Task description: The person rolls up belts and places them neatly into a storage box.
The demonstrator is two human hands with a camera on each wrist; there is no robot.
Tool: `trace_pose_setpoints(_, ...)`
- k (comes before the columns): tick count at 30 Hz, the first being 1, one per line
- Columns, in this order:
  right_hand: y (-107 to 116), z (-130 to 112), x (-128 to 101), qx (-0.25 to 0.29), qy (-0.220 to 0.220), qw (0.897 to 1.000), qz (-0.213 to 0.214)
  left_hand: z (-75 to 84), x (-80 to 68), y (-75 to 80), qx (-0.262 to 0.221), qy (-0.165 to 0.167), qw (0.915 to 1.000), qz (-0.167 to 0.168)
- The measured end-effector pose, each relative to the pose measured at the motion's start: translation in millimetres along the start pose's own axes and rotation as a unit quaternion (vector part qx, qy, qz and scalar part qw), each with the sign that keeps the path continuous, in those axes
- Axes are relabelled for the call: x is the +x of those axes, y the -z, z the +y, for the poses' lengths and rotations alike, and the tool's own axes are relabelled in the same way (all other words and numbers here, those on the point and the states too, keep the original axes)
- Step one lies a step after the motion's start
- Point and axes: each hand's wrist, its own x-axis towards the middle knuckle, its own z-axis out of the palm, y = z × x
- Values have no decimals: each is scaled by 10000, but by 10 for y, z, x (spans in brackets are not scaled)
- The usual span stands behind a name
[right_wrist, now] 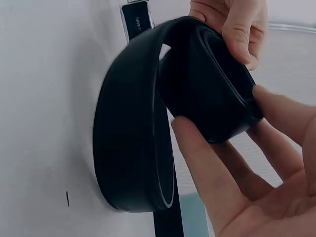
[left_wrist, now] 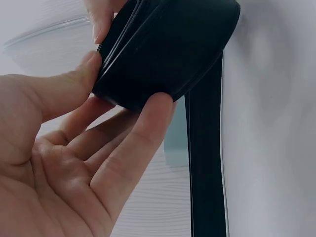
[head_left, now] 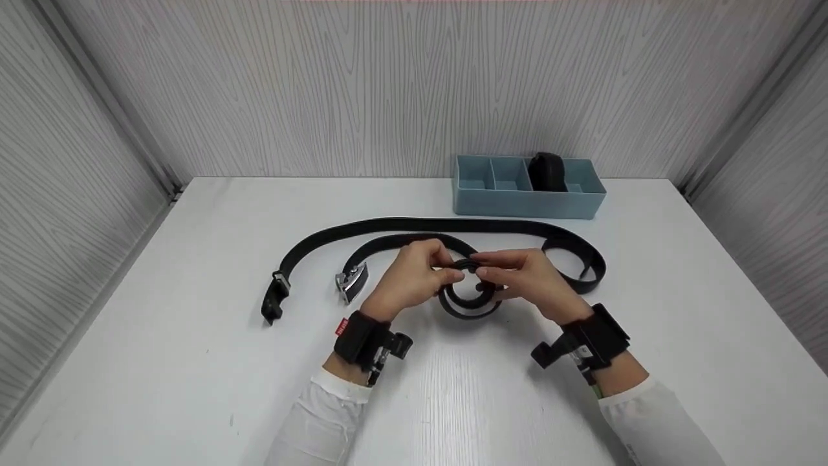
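Note:
Both hands are at a black belt whose free end is wound into a small coil (left_wrist: 168,54). My left hand (head_left: 414,275) pinches the coil between thumb and fingers on its left side. From the right, my right hand (head_left: 527,275) grips the same coil with thumb and fingertips. A looser outer loop (right_wrist: 126,128) hangs below the tight turns in the right wrist view. The belt's strap runs behind the left hand to a silver plate buckle (head_left: 352,283) lying on the table.
A second black belt (head_left: 453,224) curves behind the hands, its buckle end (head_left: 277,291) at left and a looped end at right. At the back right stands a blue-grey divided box (head_left: 524,204) with a rolled black object (head_left: 548,172) in one compartment.

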Motion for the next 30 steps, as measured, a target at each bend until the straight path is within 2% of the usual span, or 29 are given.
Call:
trace_pose_setpoints(4, -6, 9, 11, -104, -31, 9999, -89, -15, 2, -6, 165, -25, 9998, -83)
trace_pose_setpoints(9, -44, 7, 20, 115, -88, 9998, 168, -20, 5, -24, 160, 145, 9997, 79)
trace_pose_setpoints(15, -70, 37, 39, 720, 115, 9958, 552, -20, 0, -41, -421, 327, 9983, 237)
trace_pose_setpoints(18, -66, 53, 36, 853, 167, 9942, 641, -16, 1, -49, -565, 362, 9974, 269)
trace_pose_setpoints(22, -52, 44, 21, 748, 159, 9957, 531, -18, 11, -56, -468, 254, 9982, 260)
trace_pose_setpoints(30, -19, 19, 13, 125, -4, 9999, 52, -25, 11, -49, 194, 70, 9998, 48)
